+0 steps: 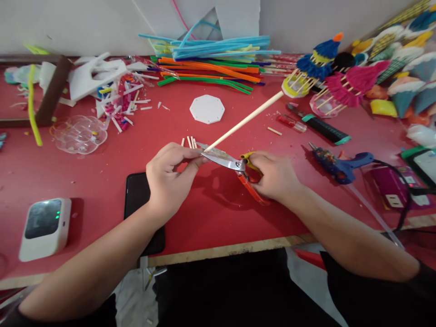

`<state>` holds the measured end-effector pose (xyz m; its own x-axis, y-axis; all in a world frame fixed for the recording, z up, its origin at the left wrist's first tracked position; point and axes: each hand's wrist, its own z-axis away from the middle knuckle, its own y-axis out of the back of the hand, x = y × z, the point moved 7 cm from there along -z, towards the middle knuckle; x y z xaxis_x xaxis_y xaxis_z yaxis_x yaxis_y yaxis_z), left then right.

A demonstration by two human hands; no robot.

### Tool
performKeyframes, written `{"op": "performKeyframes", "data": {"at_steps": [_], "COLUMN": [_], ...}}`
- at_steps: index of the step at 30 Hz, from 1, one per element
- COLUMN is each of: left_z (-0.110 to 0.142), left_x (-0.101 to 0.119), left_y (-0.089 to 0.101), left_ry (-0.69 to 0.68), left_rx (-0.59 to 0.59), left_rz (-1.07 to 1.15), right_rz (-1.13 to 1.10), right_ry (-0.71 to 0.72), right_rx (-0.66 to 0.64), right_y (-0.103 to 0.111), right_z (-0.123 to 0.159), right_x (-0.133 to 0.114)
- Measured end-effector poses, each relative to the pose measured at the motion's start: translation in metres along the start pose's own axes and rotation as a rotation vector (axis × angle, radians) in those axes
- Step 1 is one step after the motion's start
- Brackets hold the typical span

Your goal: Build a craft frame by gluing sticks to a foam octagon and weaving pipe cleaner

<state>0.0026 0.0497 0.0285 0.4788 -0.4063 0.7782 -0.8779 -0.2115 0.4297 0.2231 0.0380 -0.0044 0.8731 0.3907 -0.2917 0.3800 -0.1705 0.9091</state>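
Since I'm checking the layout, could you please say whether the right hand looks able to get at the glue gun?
Probably not straight away: the right hand grips the scissors. Otherwise, nothing seems to stand between it and the glue gun on the table.

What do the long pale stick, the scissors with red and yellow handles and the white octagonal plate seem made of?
Long pale stick: probably matte wood, by its straw colour. Scissors: shiny metal blades, from bright reflections; handles likely plastic, solidly coloured. White octagonal plate: plastic or foam board; its dull white leaves that open.
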Motion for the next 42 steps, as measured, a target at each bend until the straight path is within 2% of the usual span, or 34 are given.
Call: {"op": "performKeyframes", "data": {"at_steps": [9, 13, 20, 27, 33, 40, 42], "left_z": [0.000, -0.001, -0.001, -0.001, 0.000, 0.001, 0.001], "left_x": [0.008, 0.013, 0.014, 0.017, 0.011, -0.002, -0.003], "left_y": [-0.001, -0.003, -0.004, -0.005, -0.007, -0.010, -0.010], "left_ry": [-0.019, -0.083, -0.105, -0.196, -0.157, 0.040, 0.035], "left_rx": [-0.082, -0.118, -0.139, -0.121, -0.127, -0.092, -0.091], "left_rz": [0.056, 0.021, -0.018, 0.057, 0.096, 0.272, 0.288], "right_rz": [-0.102, -0.065, 0.027, 0.072, 0.039, -0.031, -0.047], "right_ry": [0.067, 0.074, 0.065, 0.124, 0.118, 0.083, 0.083], "right_rx": [0.004, 0.023, 0.011, -0.012, -0.047, 0.053, 0.054], "right_y": [0.004, 0.008, 0.007, 0.004, 0.001, 0.006, 0.007], "right_z": [0.000, -0.001, 0.001, 0.005, 0.006, 0.004, 0.003], "right_x": [0.000, -0.001, -0.002, 0.001, 0.001, -0.001, -0.002]}}
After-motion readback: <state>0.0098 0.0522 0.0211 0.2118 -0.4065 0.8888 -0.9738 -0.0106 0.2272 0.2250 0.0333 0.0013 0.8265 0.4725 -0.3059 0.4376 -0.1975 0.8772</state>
